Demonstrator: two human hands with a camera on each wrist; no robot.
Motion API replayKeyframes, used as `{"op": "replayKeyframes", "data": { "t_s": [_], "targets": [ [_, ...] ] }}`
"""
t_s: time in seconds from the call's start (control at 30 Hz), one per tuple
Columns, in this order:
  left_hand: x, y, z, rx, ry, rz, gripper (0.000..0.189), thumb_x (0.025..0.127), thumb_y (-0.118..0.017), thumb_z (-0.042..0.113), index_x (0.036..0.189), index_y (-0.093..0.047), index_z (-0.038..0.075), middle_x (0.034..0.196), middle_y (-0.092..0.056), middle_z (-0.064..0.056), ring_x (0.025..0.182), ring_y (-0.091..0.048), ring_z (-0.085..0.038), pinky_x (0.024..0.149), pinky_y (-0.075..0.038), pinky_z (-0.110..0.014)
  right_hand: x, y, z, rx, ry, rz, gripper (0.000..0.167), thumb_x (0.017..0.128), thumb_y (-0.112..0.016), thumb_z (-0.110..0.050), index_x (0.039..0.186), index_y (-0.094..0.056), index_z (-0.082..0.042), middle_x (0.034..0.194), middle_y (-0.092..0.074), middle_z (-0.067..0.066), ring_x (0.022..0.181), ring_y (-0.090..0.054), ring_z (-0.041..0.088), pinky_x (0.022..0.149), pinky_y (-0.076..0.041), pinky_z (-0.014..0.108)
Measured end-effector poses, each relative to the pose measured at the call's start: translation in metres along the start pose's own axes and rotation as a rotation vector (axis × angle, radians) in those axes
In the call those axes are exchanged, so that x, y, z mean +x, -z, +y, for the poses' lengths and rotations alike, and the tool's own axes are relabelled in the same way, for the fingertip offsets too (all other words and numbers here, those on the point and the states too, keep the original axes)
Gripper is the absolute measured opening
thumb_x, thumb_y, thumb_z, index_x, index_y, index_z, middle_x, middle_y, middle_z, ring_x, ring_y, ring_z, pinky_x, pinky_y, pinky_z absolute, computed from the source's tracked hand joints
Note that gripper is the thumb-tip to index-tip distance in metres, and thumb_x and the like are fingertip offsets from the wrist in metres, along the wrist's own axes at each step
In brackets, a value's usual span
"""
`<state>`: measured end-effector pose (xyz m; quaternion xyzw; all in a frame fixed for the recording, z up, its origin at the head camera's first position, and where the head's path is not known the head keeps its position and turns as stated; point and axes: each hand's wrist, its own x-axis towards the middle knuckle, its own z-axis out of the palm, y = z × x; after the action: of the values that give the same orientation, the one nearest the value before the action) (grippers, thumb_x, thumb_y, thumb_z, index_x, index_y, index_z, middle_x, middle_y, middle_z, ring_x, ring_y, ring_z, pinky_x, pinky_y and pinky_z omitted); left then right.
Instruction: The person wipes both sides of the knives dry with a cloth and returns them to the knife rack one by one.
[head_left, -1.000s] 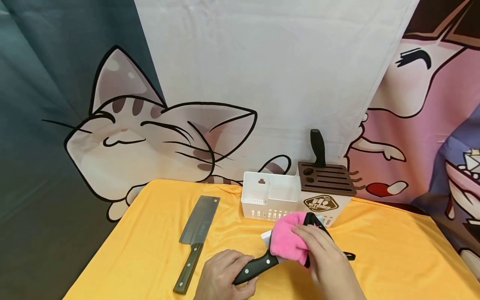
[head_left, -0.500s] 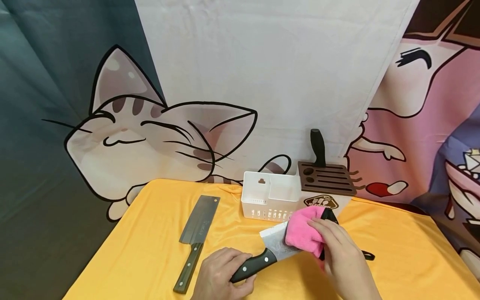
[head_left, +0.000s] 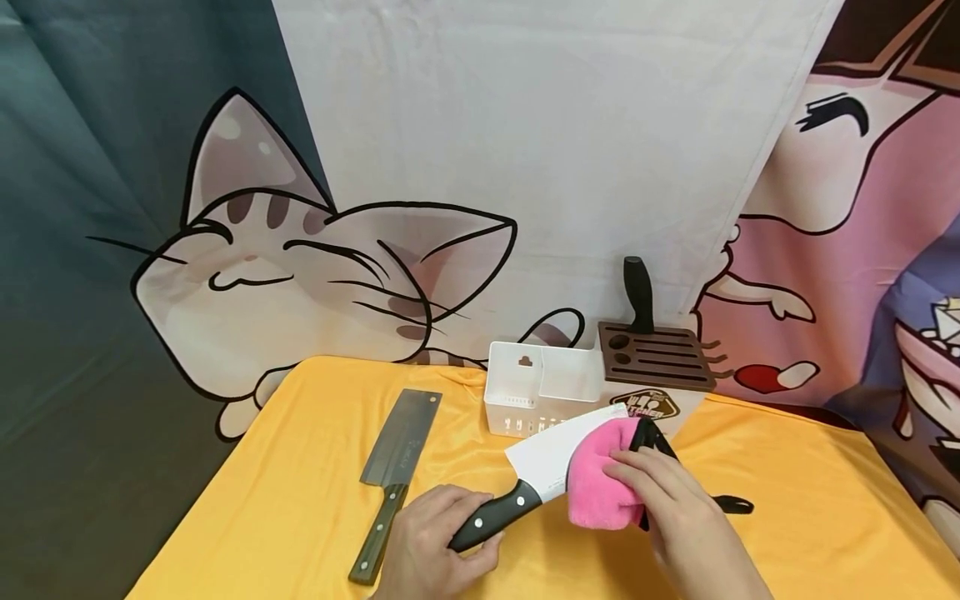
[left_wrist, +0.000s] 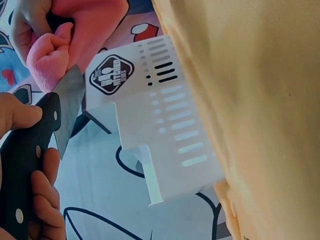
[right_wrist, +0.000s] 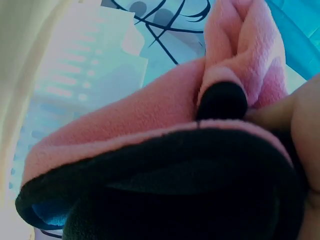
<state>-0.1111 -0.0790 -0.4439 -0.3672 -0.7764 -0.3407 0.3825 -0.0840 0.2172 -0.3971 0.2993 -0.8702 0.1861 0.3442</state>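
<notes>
In the head view my left hand [head_left: 435, 537] grips the black riveted handle of a broad-bladed kitchen knife [head_left: 551, 446], tilted up to the right over the table. Pinched in my right hand [head_left: 690, 521] is a pink cleaning cloth [head_left: 603, 483] with black edging, folded over the blade's outer part. The blade's heel stays bare, and its tip side is partly behind the cloth. Left of the hands lies a second knife, a cleaver [head_left: 402, 437] with a green-brown handle. The left wrist view shows my thumb along the knife handle [left_wrist: 30, 160]. Cloth [right_wrist: 120, 115] fills much of the right wrist view.
Behind the hands stands a white knife holder [head_left: 675, 400] with a brown slotted top and side hooks. One black handle [head_left: 638, 293] sticks up from it. An open white bin [head_left: 517, 387] adjoins its left side. Yellow fabric [head_left: 450, 442] covers the table; a printed curtain hangs behind.
The cloth slides right along the blade from near the handle, then comes slightly back left. More of the blade shows, and the knife has turned so its face looks bright white.
</notes>
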Motion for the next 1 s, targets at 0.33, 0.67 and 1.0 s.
{"op": "replayKeyframes", "data": {
  "t_s": [0.33, 0.67, 1.0],
  "targets": [
    [0.000, 0.000, 0.000, 0.021, -0.005, 0.000, 0.020, 0.081, -0.075, 0.029, 0.096, -0.075, 0.014, 0.083, -0.070, 0.003, 0.069, -0.064, -0.006, 0.063, -0.051, -0.017, 0.002, -0.005, -0.007, 0.039, 0.090, -0.060, 0.051, 0.107, -0.021, -0.023, 0.114, -0.070, -0.012, 0.115, -0.066, 0.001, 0.106, -0.060, 0.022, 0.113, -0.023, 0.015],
    [0.001, -0.002, 0.009, 0.058, 0.068, -0.068, 0.040, 0.056, -0.093, 0.021, 0.091, -0.076, 0.018, 0.082, -0.068, 0.009, 0.069, -0.061, -0.002, 0.063, -0.049, -0.016, 0.002, -0.010, -0.022, 0.126, 0.076, -0.174, 0.076, 0.062, -0.059, 0.012, 0.131, -0.063, -0.021, 0.127, -0.063, -0.005, 0.115, -0.060, 0.019, 0.114, -0.022, 0.015],
    [0.000, -0.004, 0.009, 0.068, 0.000, -0.089, 0.038, 0.057, -0.091, 0.020, 0.092, -0.076, 0.017, 0.082, -0.066, 0.010, 0.070, -0.061, -0.003, 0.065, -0.050, -0.016, 0.005, -0.012, -0.033, 0.159, 0.038, -0.241, 0.094, 0.057, -0.069, 0.020, 0.138, -0.058, -0.027, 0.132, -0.060, -0.009, 0.116, -0.060, 0.015, 0.112, -0.019, 0.010]
  ]
}}
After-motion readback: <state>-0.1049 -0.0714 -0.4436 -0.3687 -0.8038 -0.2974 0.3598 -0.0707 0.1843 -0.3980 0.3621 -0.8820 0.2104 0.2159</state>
